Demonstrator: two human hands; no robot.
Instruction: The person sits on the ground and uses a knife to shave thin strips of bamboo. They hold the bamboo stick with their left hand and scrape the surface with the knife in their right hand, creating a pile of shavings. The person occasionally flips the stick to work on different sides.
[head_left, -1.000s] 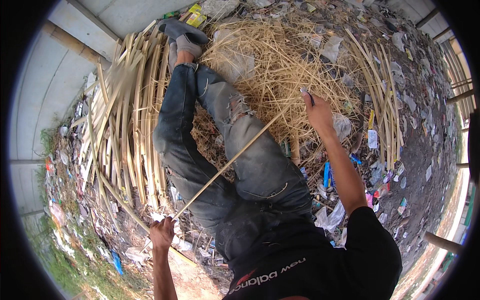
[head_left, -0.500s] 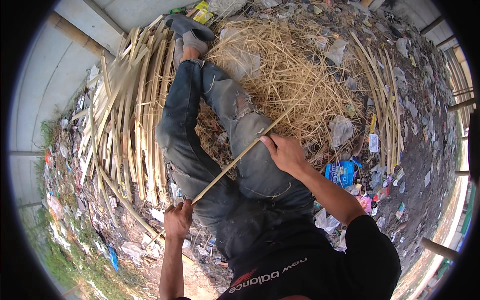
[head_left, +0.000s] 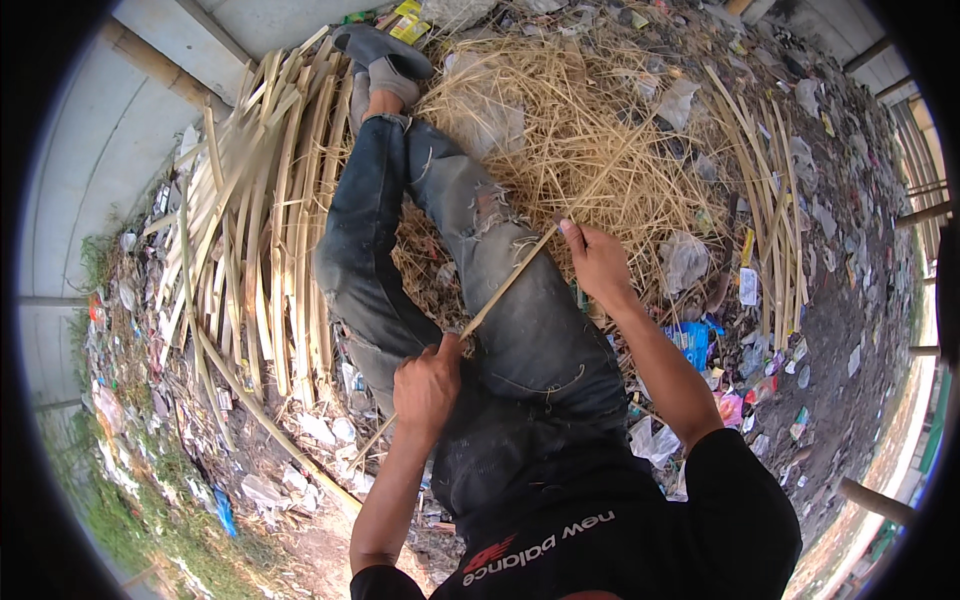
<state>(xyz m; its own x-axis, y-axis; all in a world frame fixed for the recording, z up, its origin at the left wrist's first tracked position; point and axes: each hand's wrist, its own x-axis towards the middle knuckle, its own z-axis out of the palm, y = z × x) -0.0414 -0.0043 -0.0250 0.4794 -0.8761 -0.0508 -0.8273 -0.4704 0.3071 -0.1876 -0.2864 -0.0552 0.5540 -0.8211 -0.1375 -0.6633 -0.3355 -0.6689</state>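
A thin pale bamboo strip (head_left: 508, 285) slants across my thighs, from lower left up to the right. My left hand (head_left: 428, 388) is closed round its lower part, above my lap, and a tail of the strip pokes out below that wrist. Beyond my right knee, my right hand (head_left: 597, 262) grips the strip farther up, thumb pressed along it. A small dark bit shows by that thumb; I cannot make out what it is. Under the strip lie my legs in worn, torn jeans (head_left: 490, 260).
Many split bamboo strips (head_left: 290, 230) lie in a bundle left of my legs. A heap of fine shavings (head_left: 580, 140) spreads to the right of my feet. More slats (head_left: 765, 220) lie farther right. Litter covers the ground, including a blue wrapper (head_left: 688, 342).
My left hand has moved up and to the right along with the lower part of the strip. My right hand has shifted up and slightly right, and the span between the hands looks shorter.
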